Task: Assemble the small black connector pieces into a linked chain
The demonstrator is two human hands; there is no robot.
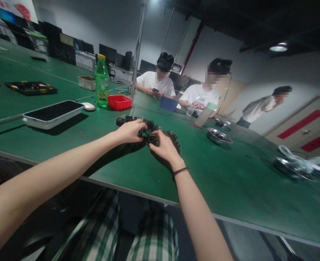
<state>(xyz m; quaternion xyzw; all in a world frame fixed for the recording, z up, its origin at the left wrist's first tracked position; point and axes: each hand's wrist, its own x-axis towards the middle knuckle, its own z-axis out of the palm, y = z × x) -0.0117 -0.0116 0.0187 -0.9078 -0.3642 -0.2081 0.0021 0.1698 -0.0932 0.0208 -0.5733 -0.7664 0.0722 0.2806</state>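
In the head view, both your hands meet over the tabletop, fingers curled inward and only slightly open. Your left hand and right hand both seem to pinch a small black piece; how firm either grip is, you cannot tell from here, since your own fingers cover part of it.

To handle it well, keep the piece low over the tabletop and let one hand steady it while the other makes small adjustments. Thumb-and-finger pressure should be enough; squeezing hard could make it slip or twist. A slight turn of your wrists would probably open the view past your knuckles. Mind your right fingers near the loose-looking black parts, as a sideways sweep could scatter them.

The black piece lies between your fingertips, with those parts just beyond and beside your right hand. More black items lie just past your left hand. The red tray stands farther off, beyond your left hand, while the metal bowl sits well to the right.
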